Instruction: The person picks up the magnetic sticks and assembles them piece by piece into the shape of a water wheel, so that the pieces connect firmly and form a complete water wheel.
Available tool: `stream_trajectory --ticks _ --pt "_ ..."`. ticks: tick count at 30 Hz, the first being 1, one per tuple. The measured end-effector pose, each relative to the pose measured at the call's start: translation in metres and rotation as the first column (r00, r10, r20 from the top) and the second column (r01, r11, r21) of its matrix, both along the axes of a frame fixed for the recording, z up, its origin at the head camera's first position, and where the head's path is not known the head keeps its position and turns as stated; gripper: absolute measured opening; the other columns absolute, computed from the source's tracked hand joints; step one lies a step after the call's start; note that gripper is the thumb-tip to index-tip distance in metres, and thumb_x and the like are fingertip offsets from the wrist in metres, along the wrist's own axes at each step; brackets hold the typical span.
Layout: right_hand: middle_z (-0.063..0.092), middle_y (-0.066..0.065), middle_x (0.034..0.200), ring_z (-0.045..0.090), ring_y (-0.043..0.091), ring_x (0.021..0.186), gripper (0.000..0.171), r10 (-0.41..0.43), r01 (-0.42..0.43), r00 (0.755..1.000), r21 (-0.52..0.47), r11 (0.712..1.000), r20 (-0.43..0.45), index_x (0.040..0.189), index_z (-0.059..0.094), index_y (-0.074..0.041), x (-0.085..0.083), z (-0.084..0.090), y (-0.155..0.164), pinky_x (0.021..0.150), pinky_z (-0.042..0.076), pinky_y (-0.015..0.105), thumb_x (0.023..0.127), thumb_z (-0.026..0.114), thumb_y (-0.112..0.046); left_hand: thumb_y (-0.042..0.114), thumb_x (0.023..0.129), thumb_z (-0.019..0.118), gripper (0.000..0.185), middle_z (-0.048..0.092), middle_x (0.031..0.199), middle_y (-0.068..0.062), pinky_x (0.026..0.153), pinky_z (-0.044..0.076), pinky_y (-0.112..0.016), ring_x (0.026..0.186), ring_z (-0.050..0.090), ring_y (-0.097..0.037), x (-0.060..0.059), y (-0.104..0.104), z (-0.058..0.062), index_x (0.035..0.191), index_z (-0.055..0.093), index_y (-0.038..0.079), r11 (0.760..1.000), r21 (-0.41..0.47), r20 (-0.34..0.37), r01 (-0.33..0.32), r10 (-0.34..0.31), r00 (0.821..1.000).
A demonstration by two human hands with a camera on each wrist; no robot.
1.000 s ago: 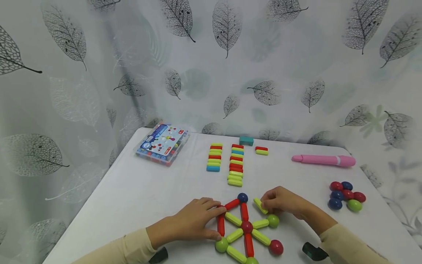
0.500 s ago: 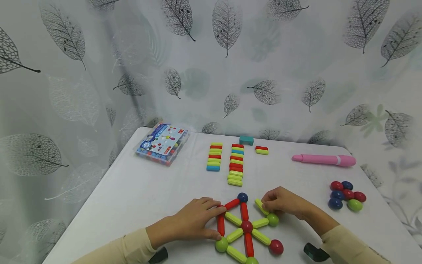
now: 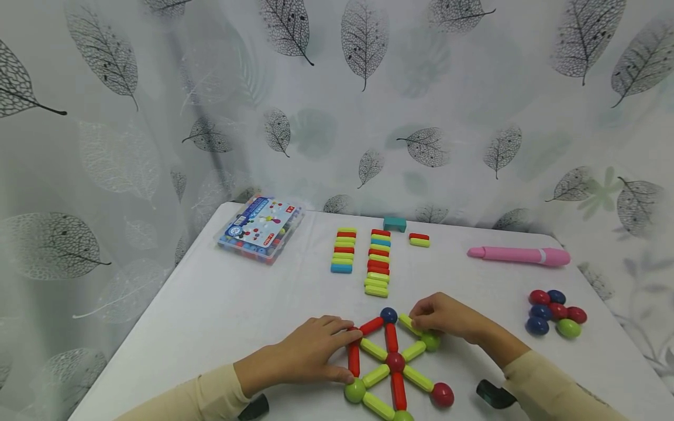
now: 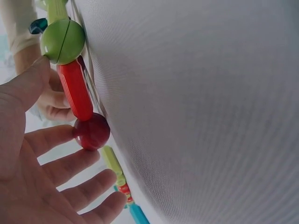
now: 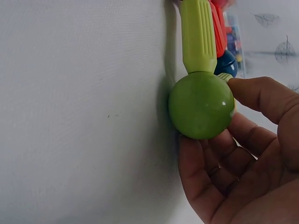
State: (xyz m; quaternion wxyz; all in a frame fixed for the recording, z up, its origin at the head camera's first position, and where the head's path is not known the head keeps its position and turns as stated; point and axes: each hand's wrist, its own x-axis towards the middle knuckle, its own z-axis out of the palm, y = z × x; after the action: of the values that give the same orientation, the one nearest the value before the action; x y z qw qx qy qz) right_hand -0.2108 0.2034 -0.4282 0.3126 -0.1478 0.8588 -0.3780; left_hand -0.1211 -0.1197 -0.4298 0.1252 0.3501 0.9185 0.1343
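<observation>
On a yellow-green stick (image 3: 408, 323), bent-fingered right hand (image 3: 444, 316).

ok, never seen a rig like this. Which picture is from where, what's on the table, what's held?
No robot here: a person's bare left hand and right hand do the work. The wide picture is from the head, looking forward and down; the two close ones are from the wrists. On the white table lie a spoked shape of rods and balls, rows of loose rods, loose balls, a pink pen-like thing and a clear box. The left hand touches a green ball and a red ball; the right pinches a yellow-green rod.
</observation>
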Motion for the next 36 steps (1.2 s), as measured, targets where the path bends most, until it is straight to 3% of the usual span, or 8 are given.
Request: stream_trajectory --ticks 13,22,36 --pt "0.066 0.002 0.089 0.058 0.018 0.08 0.02 -0.011 0.011 0.999 0.025 1.0 -0.031 0.107 0.075 -0.008 0.0 0.001 -0.004 0.07 0.05 0.031 0.093 0.073 -0.023 0.067 0.09 0.064 0.074 0.051 0.151 0.005 0.108 0.048 -0.043 0.136 0.049 -0.017 0.0 0.0 0.0 0.152 0.048 0.03 1.0 0.019 -0.001 0.012 -0.012 1.0" --pt "0.065 0.002 0.09 0.057 0.019 0.082 0.018 0.046 -0.044 0.996 0.03 0.999 -0.073 0.107 0.074 -0.008 0.0 0.005 -0.008 0.071 0.049 0.033 0.094 0.07 -0.019 0.067 0.09 0.063 0.072 0.053 0.15 0.005 0.108 0.048 -0.042 0.136 0.05 -0.017 -0.002 -0.001 0.0 0.15 0.05 0.029 0.999 0.032 -0.01 0.02 -0.02 1.0" --pt "0.069 0.001 0.098 0.059 0.019 0.088 0.021 0.055 -0.053 0.996 0.035 0.998 -0.068 0.111 0.074 -0.008 0.005 0.006 -0.014 0.08 0.054 0.034 0.093 0.073 -0.019 0.062 0.092 0.064 0.069 0.053 0.15 0.003 0.109 0.048 -0.042 0.136 0.051 -0.019 -0.001 -0.001 0.0 0.151 0.05 0.028 0.999 0.038 -0.013 0.032 -0.031 0.999"
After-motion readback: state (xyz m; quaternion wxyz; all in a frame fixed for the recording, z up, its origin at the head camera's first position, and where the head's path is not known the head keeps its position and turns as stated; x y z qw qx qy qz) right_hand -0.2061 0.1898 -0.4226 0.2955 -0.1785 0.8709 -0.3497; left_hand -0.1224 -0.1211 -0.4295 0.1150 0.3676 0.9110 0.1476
